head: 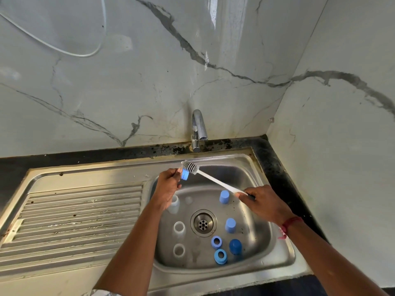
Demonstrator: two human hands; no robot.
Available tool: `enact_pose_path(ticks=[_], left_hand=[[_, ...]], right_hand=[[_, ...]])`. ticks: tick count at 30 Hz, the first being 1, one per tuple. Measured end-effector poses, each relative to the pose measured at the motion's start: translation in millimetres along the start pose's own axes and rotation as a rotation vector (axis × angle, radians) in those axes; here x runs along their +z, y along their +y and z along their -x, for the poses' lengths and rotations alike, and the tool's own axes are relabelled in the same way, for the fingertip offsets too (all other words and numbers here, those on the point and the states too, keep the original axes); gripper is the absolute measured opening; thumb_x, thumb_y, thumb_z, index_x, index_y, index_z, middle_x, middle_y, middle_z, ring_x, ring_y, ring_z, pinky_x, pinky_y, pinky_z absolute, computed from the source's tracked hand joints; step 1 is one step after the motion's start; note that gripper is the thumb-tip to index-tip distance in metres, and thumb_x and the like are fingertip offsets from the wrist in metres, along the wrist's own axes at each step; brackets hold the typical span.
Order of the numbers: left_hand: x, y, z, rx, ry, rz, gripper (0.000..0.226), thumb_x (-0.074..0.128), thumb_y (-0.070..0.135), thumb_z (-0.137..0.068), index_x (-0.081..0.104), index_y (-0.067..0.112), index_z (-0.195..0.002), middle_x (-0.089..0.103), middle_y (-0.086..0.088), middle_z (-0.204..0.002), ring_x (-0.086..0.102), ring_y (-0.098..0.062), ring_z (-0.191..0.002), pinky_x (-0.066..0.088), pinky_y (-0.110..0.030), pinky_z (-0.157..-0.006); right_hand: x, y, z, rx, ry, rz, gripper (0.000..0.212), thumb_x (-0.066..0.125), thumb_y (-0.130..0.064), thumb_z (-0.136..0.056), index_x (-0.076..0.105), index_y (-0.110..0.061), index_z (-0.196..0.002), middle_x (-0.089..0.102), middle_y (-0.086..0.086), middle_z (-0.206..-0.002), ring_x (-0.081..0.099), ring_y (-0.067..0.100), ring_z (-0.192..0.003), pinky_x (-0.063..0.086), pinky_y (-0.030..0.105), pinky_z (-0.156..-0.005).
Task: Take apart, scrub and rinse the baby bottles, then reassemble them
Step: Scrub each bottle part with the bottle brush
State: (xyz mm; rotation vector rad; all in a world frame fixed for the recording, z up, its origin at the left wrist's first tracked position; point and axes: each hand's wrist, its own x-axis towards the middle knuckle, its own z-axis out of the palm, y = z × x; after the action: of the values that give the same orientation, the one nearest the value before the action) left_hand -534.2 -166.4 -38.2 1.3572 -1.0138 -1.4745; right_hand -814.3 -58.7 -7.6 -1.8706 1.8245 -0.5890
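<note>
Head view: left hand (168,185) is raised over the back-left of the sink (275,263), fingertips pinching a blue ring (185,174). Right hand (266,202) sits lower and to the right, fingers curled round the handle end of the brush (220,181). The bristle head touches the ring's top. Tap (199,129) is behind, drainboard (74,214) to the left. In the basin, left of the drain (203,223): three clear bottles (179,228), mouths up, one partly hidden by the left wrist. To the right: two light-blue caps (224,196), a dark cap (235,246) and two loose rings (216,242).
</note>
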Motion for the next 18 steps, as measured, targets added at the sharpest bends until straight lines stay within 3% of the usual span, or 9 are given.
enact_pose_path(ticks=[9,14,18], left_hand=[[-7,5,13,-0.016,-0.08,0.182,0.021,0.053,0.016,-0.101,0.067,0.01,-0.086,0.06,0.006,-0.063,0.054,-0.002,-0.061,0.044,-0.029,-0.066],[-8,5,17,-0.056,-0.081,0.356,0.026,0.052,0.014,-0.101,0.069,0.01,-0.082,0.061,0.002,-0.066,0.048,-0.008,-0.066,0.038,-0.031,-0.062],[-10,1,18,-0.098,-0.035,0.466,0.021,0.051,0.019,-0.102,0.062,0.011,-0.086,0.06,0.003,-0.068,0.049,-0.009,-0.068,0.04,-0.035,-0.069]], right_hand=[[8,2,-1,0.041,-0.014,-0.012,0.045,0.057,-0.049,-0.094,0.048,-0.024,-0.057,0.043,-0.007,-0.049,0.041,0.005,-0.047,0.041,0.018,-0.053],[10,-3,1,0.033,-0.008,-0.046,0.047,0.058,-0.046,-0.094,0.044,-0.026,-0.054,0.043,-0.011,-0.046,0.039,0.007,-0.046,0.037,0.019,-0.051],[11,-3,5,0.061,-0.038,0.0,0.046,0.057,-0.049,-0.094,0.048,-0.024,-0.057,0.042,-0.008,-0.048,0.039,0.007,-0.046,0.038,0.019,-0.051]])
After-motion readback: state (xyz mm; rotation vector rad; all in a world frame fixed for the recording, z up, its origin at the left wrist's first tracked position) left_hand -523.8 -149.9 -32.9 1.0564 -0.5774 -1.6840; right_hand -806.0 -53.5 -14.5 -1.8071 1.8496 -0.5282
